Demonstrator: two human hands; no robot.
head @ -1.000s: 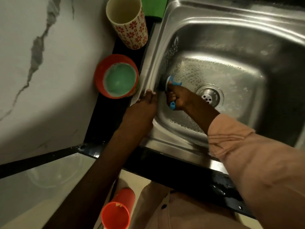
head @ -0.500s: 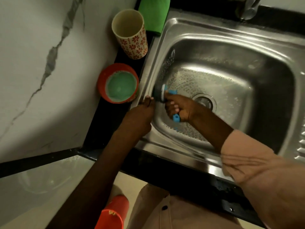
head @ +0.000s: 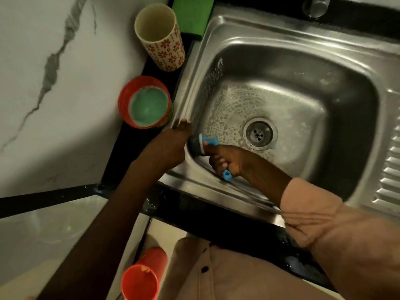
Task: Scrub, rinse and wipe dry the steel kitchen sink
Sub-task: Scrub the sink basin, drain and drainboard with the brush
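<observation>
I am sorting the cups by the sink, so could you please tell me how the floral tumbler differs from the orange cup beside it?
The floral tumbler is cream with red flowers and looks empty; the orange cup is plain orange and holds pale green liquid. The tumbler looks taller, the orange cup squatter. Both stand upright on the dark counter left of the sink.

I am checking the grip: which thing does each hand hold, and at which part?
The right hand grips the blue scrub brush by its handle. The left hand holds nothing; it rests on the steel sink rim.
</observation>
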